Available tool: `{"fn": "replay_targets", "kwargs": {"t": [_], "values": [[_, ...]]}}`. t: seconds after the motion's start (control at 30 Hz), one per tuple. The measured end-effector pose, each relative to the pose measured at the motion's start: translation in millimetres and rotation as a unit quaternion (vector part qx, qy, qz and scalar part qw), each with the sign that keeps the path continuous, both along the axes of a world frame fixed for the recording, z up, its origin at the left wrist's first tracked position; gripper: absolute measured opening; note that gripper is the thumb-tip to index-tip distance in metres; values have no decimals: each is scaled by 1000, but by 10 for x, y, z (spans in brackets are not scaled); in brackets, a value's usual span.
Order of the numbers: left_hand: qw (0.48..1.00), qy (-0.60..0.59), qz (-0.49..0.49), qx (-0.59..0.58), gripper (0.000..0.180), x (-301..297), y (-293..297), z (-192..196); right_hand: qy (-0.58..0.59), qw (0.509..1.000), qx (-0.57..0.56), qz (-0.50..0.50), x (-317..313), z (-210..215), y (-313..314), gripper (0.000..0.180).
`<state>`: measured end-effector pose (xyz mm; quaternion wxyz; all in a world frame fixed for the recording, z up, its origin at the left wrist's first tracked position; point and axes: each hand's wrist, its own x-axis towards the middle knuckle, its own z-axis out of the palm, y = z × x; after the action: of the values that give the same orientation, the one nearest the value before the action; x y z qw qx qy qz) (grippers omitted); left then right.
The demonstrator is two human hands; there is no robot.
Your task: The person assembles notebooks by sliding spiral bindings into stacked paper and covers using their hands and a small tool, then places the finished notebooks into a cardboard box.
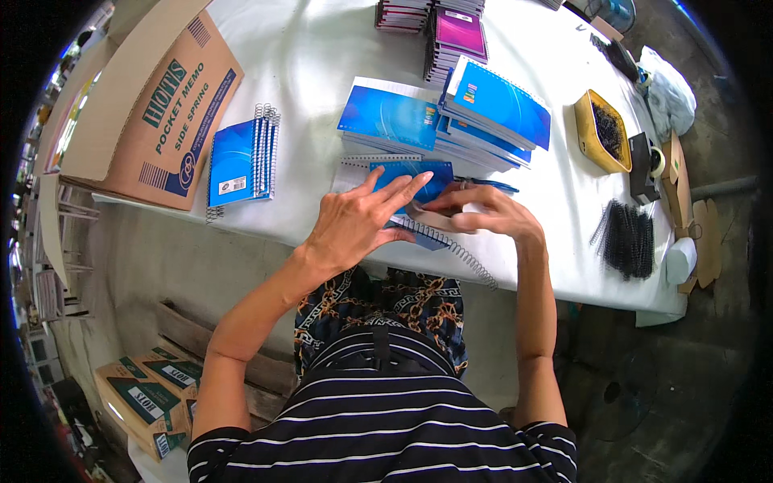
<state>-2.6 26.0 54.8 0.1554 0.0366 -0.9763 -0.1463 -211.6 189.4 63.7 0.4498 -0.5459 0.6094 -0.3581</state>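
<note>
A small blue notebook lies near the table's front edge. A dark wire spiral runs through the holes along its near side, and its loose end sticks out past the cover toward the lower right. My left hand holds the notebook, fingers stretched over the cover and thumb at the spiral edge. My right hand is curled at the notebook's right end, above the spiral. A pale beige strip shows at its fingers; what they pinch is partly hidden.
Stacked blue notebooks stand just beyond my hands, with purple notebooks farther back. Spiral-bound notebooks and a large carton are at left. To the right are a yellow tub and a bundle of black spirals.
</note>
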Motion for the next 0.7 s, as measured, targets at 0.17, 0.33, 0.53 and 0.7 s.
{"fn": "replay_targets", "kwargs": {"t": [0.17, 0.33, 0.53, 0.7], "values": [[993, 42, 24, 110, 104, 26, -90, -87, 8, 1000, 3, 2, 47, 72, -46, 74], [928, 96, 30, 358, 111, 39, -150, -297, -146, 982, -121, 20, -56, -105, -10, 68], [884, 103, 49, 453, 109, 85, -147, -443, -98, 993, -71, 3, -48, -110, -124, 69], [877, 121, 41, 464, 107, 100, -147, -522, -95, 994, -56, 2, 5, -150, -204, 67]]}}
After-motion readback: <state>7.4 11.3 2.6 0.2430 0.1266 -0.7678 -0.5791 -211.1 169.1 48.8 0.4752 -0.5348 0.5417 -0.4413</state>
